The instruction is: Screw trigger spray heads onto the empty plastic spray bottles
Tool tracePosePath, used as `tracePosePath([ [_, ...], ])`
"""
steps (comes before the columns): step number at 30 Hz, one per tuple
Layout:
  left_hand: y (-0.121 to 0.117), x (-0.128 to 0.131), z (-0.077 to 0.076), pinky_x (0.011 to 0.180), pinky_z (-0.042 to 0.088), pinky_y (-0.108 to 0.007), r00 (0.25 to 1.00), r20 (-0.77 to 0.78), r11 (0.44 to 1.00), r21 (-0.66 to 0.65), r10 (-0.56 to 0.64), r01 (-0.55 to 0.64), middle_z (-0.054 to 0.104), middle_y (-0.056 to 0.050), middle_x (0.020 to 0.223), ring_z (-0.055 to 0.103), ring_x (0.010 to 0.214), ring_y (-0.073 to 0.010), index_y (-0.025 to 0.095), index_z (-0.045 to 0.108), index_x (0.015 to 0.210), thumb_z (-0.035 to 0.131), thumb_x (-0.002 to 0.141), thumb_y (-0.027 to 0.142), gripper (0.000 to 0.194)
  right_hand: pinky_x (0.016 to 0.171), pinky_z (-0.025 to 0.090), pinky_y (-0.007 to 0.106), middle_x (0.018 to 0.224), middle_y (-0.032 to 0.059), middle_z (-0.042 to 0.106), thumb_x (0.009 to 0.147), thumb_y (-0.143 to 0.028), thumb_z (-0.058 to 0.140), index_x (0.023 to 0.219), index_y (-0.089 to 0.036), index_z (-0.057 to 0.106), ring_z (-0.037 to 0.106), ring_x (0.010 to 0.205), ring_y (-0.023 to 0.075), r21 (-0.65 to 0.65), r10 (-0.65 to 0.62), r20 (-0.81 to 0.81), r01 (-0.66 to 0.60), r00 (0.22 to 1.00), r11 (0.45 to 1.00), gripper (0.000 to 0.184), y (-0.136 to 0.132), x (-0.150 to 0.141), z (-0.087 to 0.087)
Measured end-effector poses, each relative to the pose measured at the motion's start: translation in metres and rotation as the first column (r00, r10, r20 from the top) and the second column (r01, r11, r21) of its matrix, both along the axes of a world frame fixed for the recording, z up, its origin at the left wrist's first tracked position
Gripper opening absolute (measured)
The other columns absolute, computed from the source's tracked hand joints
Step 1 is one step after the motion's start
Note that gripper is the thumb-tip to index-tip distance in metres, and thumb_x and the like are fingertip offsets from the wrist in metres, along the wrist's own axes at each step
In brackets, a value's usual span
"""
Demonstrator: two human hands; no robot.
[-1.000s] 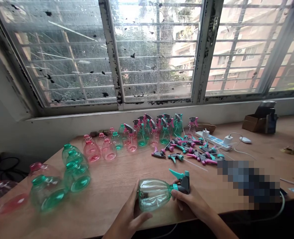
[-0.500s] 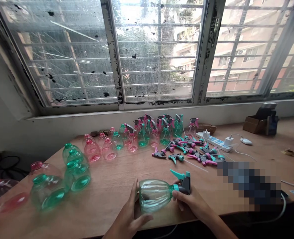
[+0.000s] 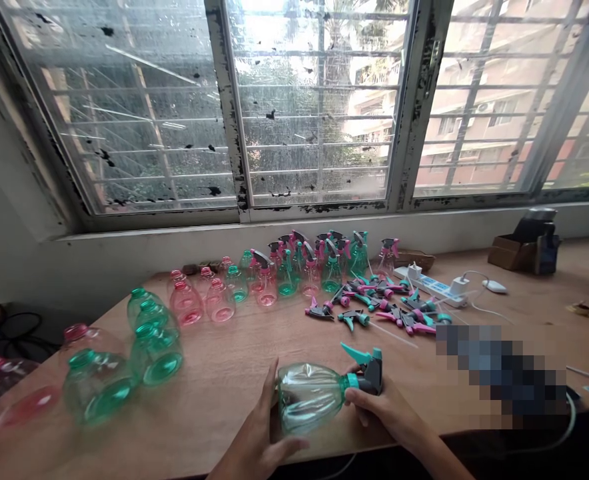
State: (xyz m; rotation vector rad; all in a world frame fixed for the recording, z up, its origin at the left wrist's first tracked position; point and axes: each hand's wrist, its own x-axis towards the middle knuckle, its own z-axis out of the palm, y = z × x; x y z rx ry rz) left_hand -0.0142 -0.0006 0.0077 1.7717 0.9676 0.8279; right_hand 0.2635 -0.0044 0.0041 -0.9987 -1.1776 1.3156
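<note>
Person seated at the worktop [image 3: 214,393], both bare hands on one clear green plastic spray bottle [image 3: 309,398]. The bottle lies on its side in the hands, base to the left and neck to the right, close over the wood; contact with the surface cannot be made out. A teal and grey trigger head [image 3: 369,369] sits on its neck behind a teal collar. Left hand [image 3: 257,437]: fingers spread, cupping the bottle's body near the base. Right hand [image 3: 379,408]: fingers curled around the neck, just below the trigger head. Well left of the held bottle, empty green bottles [image 3: 154,357] lie on their sides in a loose cluster, with empty pink bottles [image 3: 187,303] just beyond them. Straight ahead of it, loose pink and teal trigger heads [image 3: 353,320] lie scattered, dip tubes trailing. Farther ahead, finished spray bottles [image 3: 299,277] stand upright in a crowded group. Ahead and to its right sit a white power strip [image 3: 427,287], a white mouse [image 3: 494,286] and a cardboard box [image 3: 504,255]. Just right of it, a pixelated patch [image 3: 499,367] hides whatever lies there.
</note>
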Motion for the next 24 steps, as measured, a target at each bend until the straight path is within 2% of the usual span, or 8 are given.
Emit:
tracePosePath([
  [2,0.002,-0.002,-0.003,0.126,0.024,-0.047,1.0,-0.007,1.0,-0.028,0.003,-0.003,0.051,-0.011,0.154,0.047,0.141,-0.0329,0.027,-0.004,0.164,0.079,0.077,0.025,0.12,0.048,0.04,0.025,0.064,-0.0027,0.072,0.074,-0.052,0.087,0.095,-0.021,0.062,0.053,0.043,0.0107,-0.002,0.0,0.011,0.0,1.0,1.0,0.045,0.0,0.0,0.001],
  [5,0.003,-0.004,-0.005,0.128,0.018,-0.049,0.999,-0.036,1.0,-0.022,-0.004,0.004,0.041,-0.014,0.162,0.035,0.15,-0.0362,0.023,0.007,0.165,0.078,0.082,0.034,0.11,0.046,0.04,0.025,0.064,-0.0024,0.072,0.073,-0.055,0.086,0.096,-0.021,0.061,0.053,0.042,0.011,0.002,-0.012,-0.002,0.012,1.0,1.0,0.048,0.0,0.0,0.001],
  [7,0.003,-0.005,-0.004,0.129,0.016,-0.049,0.999,-0.044,1.0,-0.007,-0.008,0.008,0.034,-0.012,0.167,0.029,0.154,-0.0353,0.025,0.01,0.164,0.077,0.085,0.036,0.105,0.045,0.039,0.025,0.064,-0.0026,0.072,0.072,-0.056,0.086,0.098,-0.022,0.06,0.053,0.041,0.0113,-0.003,-0.024,-0.017,0.024,1.0,1.0,0.05,0.001,0.0,0.001],
  [9,0.002,-0.004,0.0,0.128,0.019,-0.049,1.0,-0.029,1.0,0.011,-0.012,0.013,0.038,-0.01,0.165,0.035,0.151,-0.0334,0.03,0.006,0.164,0.074,0.088,0.035,0.103,0.045,0.04,0.025,0.062,-0.0036,0.07,0.07,-0.056,0.088,0.098,-0.022,0.061,0.053,0.041,0.0114,-0.02,-0.031,-0.016,0.03,0.999,0.999,0.053,0.001,0.0,0.002],
  [13,-0.001,-0.001,0.007,0.121,0.034,-0.044,1.0,0.004,0.999,0.039,-0.024,0.024,0.063,-0.007,0.142,0.058,0.131,-0.027,0.035,0.001,0.163,0.062,0.095,0.028,0.092,0.046,0.041,0.025,0.054,-0.0069,0.063,0.066,-0.057,0.09,0.094,-0.02,0.062,0.052,0.042,0.0115,-0.044,-0.019,0.026,0.021,0.999,0.999,0.054,0.0,0.0,0.004],
  [16,-0.002,0.001,0.009,0.123,0.029,-0.043,1.0,0.009,1.0,-0.011,-0.028,0.028,0.063,-0.005,0.141,0.057,0.131,-0.0268,0.034,-0.001,0.163,0.072,0.084,0.018,0.109,0.046,0.041,0.025,0.054,-0.0058,0.064,0.067,-0.058,0.088,0.092,-0.02,0.062,0.052,0.042,0.012,-0.035,-0.008,0.047,0.01,0.999,0.999,0.053,-0.002,0.0,0.006],
  [19,-0.002,-0.001,0.005,0.127,0.02,-0.044,0.997,0.061,0.997,-0.052,-0.046,0.049,0.047,-0.007,0.161,0.04,0.149,-0.0311,0.031,-0.004,0.164,0.079,0.079,0.022,0.119,0.047,0.041,0.026,0.05,-0.0066,0.062,0.068,-0.059,0.087,0.091,-0.02,0.063,0.052,0.043,0.0125,-0.03,-0.006,0.064,0.008,0.998,1.0,0.051,-0.002,0.0,0.007],
  [24,0.0,-0.007,-0.002,0.13,0.011,-0.05,0.999,-0.007,0.998,-0.038,-0.048,0.047,0.021,-0.01,0.173,0.02,0.158,-0.0337,0.027,0.0,0.165,0.074,0.088,0.038,0.107,0.047,0.042,0.026,0.051,-0.0054,0.062,0.07,-0.058,0.086,0.084,-0.02,0.063,0.053,0.044,0.0133,-0.016,0.007,0.076,-0.006,0.997,1.0,0.046,-0.001,-0.001,0.008],
])
